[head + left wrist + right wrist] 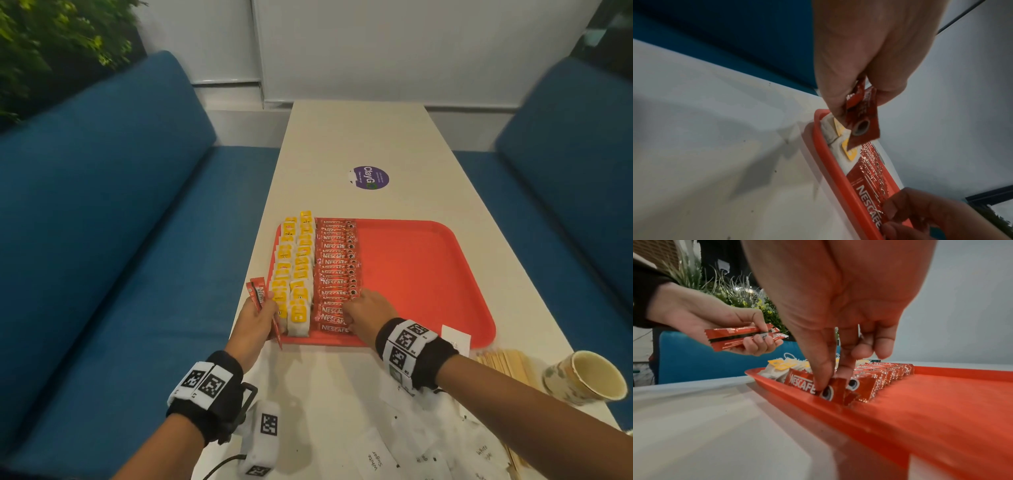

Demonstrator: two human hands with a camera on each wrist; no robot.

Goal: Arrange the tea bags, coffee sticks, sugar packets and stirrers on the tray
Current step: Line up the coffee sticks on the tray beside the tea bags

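Note:
A red tray (428, 274) lies on the white table. Two columns of yellow-tagged tea bags (294, 270) fill its left side, with a row of red coffee sticks (337, 270) beside them. My left hand (265, 305) hovers over the tray's near left corner and grips a few spare coffee sticks (262, 301), also seen in the right wrist view (740, 337). My right hand (830, 381) is at the near end of the row, thumb and forefinger pinching one coffee stick (833, 392) that stands on edge on the tray.
White sugar packets (428, 445) are scattered on the table in front of me. Wooden stirrers (507, 363) and a paper cup (585, 377) sit at the near right. One white packet (455, 337) lies at the tray's near right edge. Blue benches flank the table.

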